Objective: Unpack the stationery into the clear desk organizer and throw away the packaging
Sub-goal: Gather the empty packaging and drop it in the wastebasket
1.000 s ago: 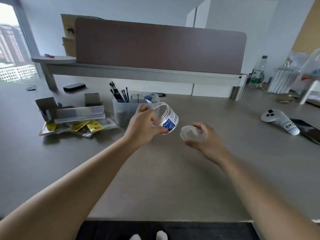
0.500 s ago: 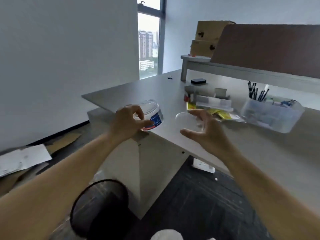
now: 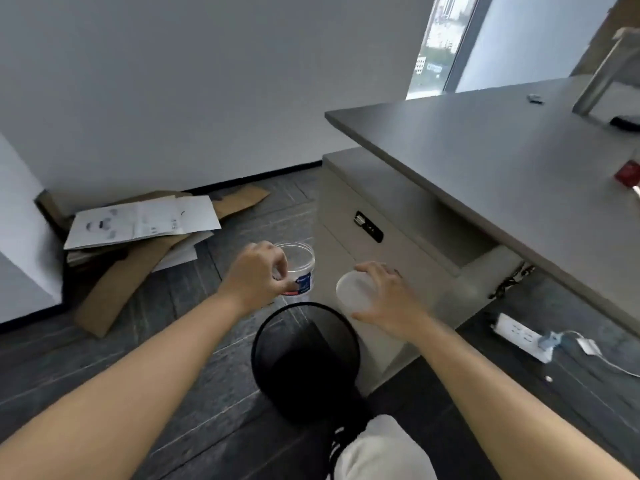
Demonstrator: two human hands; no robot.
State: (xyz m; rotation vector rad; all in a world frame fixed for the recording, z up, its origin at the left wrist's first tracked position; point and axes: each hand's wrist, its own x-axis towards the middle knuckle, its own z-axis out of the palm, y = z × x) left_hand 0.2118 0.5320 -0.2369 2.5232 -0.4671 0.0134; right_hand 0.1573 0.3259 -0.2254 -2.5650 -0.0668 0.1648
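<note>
My left hand (image 3: 258, 275) grips an empty clear plastic jar (image 3: 300, 268) with a blue and red label, holding it by its rim. My right hand (image 3: 386, 299) holds the jar's round translucent lid (image 3: 351, 293). Both are held just above the far edge of a black mesh waste bin (image 3: 304, 358) that stands on the dark floor below me. The clear desk organizer is out of view.
A grey drawer cabinet (image 3: 391, 237) stands right behind the bin, under the grey desk (image 3: 502, 150). Flattened cardboard and white sheets (image 3: 138, 230) lie on the floor at left. A white power strip (image 3: 519, 336) with a cable lies at right.
My view has swung left and down from the desk to the floor. Both hands, with the jar and lid, have moved from over the desk to above the waste bin.
</note>
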